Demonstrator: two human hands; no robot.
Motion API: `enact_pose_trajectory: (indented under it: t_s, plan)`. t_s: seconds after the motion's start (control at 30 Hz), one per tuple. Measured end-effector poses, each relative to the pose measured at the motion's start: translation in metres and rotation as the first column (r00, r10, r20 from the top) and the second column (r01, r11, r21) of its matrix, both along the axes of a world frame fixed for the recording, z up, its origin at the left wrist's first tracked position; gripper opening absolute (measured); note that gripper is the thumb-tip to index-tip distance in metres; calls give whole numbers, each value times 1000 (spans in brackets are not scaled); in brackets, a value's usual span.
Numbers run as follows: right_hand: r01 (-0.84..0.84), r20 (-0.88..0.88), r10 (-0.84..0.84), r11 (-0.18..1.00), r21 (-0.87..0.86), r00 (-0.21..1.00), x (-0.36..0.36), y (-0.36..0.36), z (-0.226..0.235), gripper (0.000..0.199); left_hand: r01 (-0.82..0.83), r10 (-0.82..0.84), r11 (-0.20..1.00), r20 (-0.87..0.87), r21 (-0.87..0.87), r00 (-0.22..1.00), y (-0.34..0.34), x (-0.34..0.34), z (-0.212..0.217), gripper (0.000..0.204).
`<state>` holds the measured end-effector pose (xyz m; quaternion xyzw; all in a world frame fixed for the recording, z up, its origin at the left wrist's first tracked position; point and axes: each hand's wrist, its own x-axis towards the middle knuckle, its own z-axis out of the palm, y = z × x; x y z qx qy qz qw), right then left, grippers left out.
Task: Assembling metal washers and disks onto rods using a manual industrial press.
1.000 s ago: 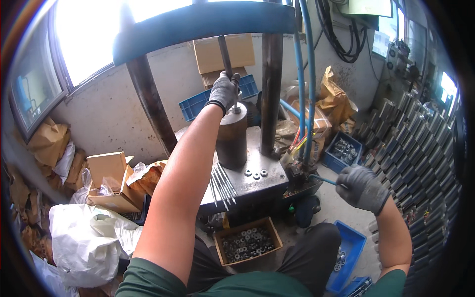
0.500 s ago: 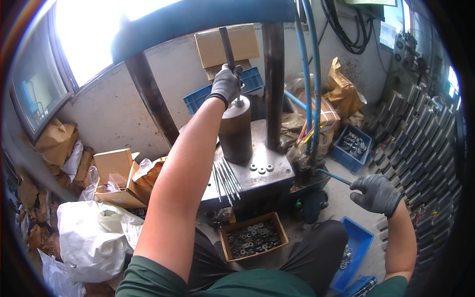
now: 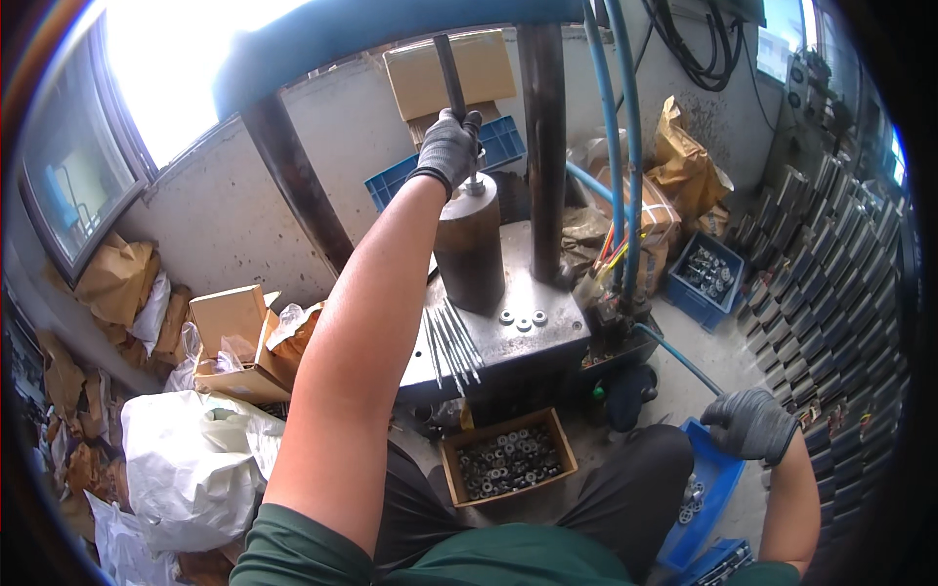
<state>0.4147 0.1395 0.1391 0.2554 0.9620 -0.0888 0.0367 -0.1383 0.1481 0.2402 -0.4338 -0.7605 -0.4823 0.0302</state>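
Above the steel cylinder [image 3: 469, 256] spans a blue crossbeam [image 3: 391, 24]; beneath the cylinder lies the worktop [image 3: 498, 342]. Just above the cylinder, the left hand's [image 3: 449, 151] fingers wrap the dark bar [image 3: 449, 78]; right of it, the right hand's [image 3: 750, 425] fingers grip the blue lever [image 3: 679, 357]. A premature lever stroke could pinch the left hand; a tilted bar could slip. Before the cylinder, slender rods [image 3: 449, 342] and small rings [image 3: 524, 323] could roll if jolted.
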Motion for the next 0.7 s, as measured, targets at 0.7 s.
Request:
enact_pose_trajectory:
  t_s: [0.7]
  plan:
    - [26,20,-25,999,-39,999,7,-4,-3,23,9,-10,1000,12,14,1000,-11,18,2,42]
